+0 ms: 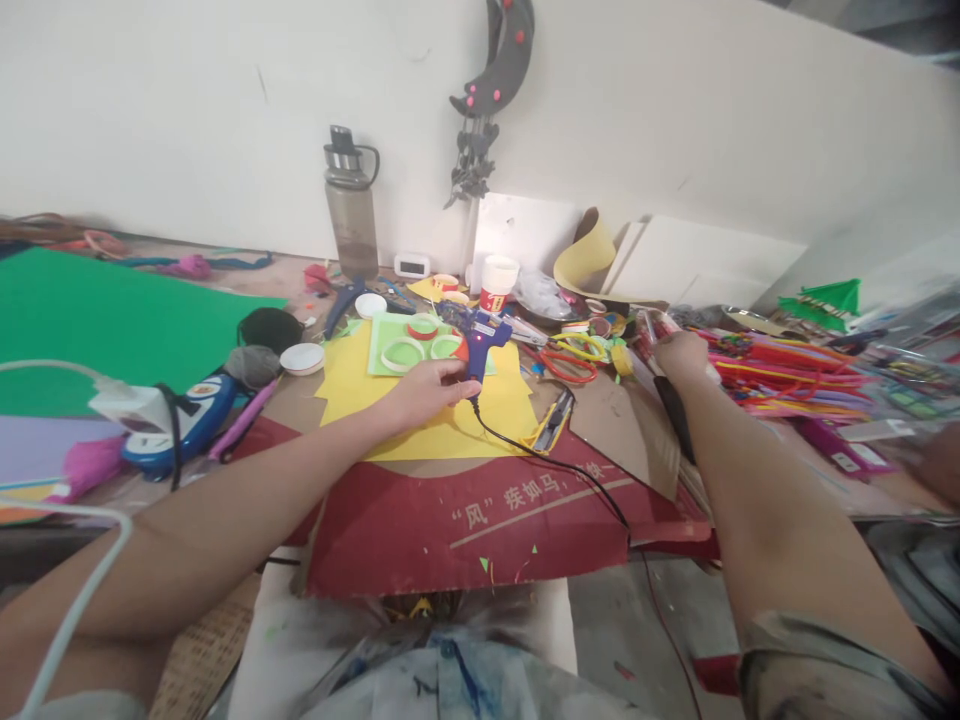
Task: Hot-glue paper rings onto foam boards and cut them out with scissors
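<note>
My left hand (426,395) rests over the yellow paper (390,430), its fingers closed at the handle of a blue glue gun (482,348). Beside the gun, pale rings (403,354) lie on a light green sheet (381,330). To the right, my right hand (681,357) reaches among clear plastic packaging (651,328), left of a heap of colourful pipe cleaners (787,370). Its fingers are blurred and partly hidden, so what they hold cannot be made out. Scissors with yellow and red handles (571,368) lie between the two hands.
Red-printed cardboard (465,530) covers the table's front edge, with the gun's black cord across it. A water bottle (351,215) and a paper cup (497,282) stand at the back. At left are a blue power strip (176,430) and green sheet (120,320).
</note>
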The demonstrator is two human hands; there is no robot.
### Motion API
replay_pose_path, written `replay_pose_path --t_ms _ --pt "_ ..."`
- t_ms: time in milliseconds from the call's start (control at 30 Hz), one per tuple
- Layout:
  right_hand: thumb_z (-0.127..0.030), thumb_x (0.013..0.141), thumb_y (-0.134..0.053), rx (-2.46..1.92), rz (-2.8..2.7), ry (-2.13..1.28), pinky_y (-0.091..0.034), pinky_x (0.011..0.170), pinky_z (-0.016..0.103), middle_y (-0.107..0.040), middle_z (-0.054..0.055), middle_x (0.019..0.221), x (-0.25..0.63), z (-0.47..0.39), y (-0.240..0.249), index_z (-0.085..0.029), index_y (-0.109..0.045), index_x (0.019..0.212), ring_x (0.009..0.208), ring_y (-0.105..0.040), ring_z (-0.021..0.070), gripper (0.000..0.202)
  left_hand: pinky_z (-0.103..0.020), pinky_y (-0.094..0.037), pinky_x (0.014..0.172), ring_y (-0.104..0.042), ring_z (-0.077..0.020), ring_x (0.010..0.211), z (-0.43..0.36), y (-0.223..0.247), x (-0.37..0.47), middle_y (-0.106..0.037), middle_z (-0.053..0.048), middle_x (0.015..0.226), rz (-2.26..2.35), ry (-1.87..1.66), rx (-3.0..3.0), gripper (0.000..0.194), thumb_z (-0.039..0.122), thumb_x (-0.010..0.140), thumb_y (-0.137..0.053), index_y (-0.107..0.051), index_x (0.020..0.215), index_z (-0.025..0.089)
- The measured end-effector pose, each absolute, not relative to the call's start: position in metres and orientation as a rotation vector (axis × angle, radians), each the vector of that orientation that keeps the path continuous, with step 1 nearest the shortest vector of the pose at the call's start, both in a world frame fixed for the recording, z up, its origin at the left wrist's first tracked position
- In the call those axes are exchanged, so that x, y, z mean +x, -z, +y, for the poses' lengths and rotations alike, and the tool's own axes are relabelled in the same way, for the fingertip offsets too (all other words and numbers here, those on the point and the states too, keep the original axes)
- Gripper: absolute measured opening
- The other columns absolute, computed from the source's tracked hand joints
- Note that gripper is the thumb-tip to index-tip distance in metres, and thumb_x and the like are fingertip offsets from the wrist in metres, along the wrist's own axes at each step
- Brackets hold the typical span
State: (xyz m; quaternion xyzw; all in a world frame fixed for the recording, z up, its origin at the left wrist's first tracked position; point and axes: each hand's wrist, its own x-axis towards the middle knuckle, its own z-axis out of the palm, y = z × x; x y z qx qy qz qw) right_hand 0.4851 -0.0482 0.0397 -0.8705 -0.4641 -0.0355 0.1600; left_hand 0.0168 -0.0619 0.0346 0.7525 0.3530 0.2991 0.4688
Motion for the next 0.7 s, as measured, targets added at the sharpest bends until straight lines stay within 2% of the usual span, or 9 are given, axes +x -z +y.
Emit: replay_pose_path --t_ms 233,333,400,433,500,600,700 --pt "-0.022 0.101 -0.066 -2.210 -1.048 0.109 -0.045 0.088 0.037 -0.076 0.028 0.124 0.470 -0.029 -0.060 -0.006 -0.076 0.121 0.099 -0.065 0.0243 0.027 -0.030 -0.040 0.073 -0.053 -0.0164 0.076 -0.063 -0.034 0.016 -0.062 0.001 0.078 0.857 -0.713 1.782 0.034 0.052 0.078 -0.072 -0.066 0.081 0.019" --pt "-0.019 0.107 -0.054 -2.058 -0.963 0.127 -0.049 0.080 0.034 -0.072 0.027 0.132 0.461 -0.021 -0.074 -0.007 -0.066 0.133 0.089 -0.065 0.0185 0.031 -0.030 -0.038 0.073 -0.051 -0.0159 0.075 -0.063 -0.034 0.017 -0.060 0.002 0.076 0.868 -0.700 1.812 0.034 0.052 0.079 -0.071 -0.065 0.079 0.019" --pt "-0.014 0.110 -0.039 -1.966 -0.940 0.109 -0.050 0.072 0.029 -0.073 0.022 0.130 0.456 -0.016 -0.088 -0.009 -0.049 0.148 0.081 -0.065 0.0130 0.040 -0.030 -0.036 0.070 -0.047 -0.0150 0.073 -0.062 -0.033 0.017 -0.054 0.003 0.073 0.867 -0.699 1.826 0.037 0.054 0.079 -0.071 -0.061 0.074 0.020" --pt "-0.013 0.110 -0.034 -1.902 -0.941 0.097 -0.050 0.070 0.027 -0.074 0.019 0.127 0.453 -0.014 -0.097 -0.011 -0.044 0.149 0.078 -0.065 0.0106 0.040 -0.030 -0.035 0.069 -0.046 -0.0147 0.072 -0.061 -0.033 0.017 -0.051 0.003 0.072 0.865 -0.701 1.829 0.037 0.055 0.079 -0.071 -0.059 0.073 0.020" --pt "-0.013 0.110 -0.030 -1.693 -0.912 0.139 -0.050 0.069 0.024 -0.074 0.018 0.122 0.450 -0.013 -0.118 -0.013 -0.043 0.145 0.073 -0.063 0.0077 0.037 -0.031 -0.033 0.069 -0.044 -0.0145 0.071 -0.060 -0.030 0.017 -0.048 0.003 0.071 0.865 -0.713 1.829 0.038 0.055 0.079 -0.070 -0.056 0.071 0.021" --pt "-0.015 0.111 -0.028 -1.636 -0.960 0.317 -0.048 0.067 0.024 -0.074 0.021 0.120 0.444 -0.017 -0.150 -0.013 -0.042 0.142 0.070 -0.060 0.0078 0.034 -0.031 -0.034 0.069 -0.046 -0.0151 0.071 -0.059 -0.028 0.016 -0.051 0.002 0.071 0.874 -0.733 1.814 0.038 0.055 0.079 -0.071 -0.056 0.072 0.020" --pt "-0.015 0.112 -0.023 -1.568 -0.946 0.330 -0.048 0.065 0.023 -0.070 0.013 0.112 0.432 -0.028 -0.162 -0.017 -0.044 0.139 0.066 -0.057 0.0073 0.034 -0.030 -0.032 0.066 -0.046 -0.0149 0.068 -0.061 -0.028 0.016 -0.051 0.002 0.068 0.866 -0.756 1.779 0.041 0.057 0.079 -0.072 -0.054 0.070 0.021"
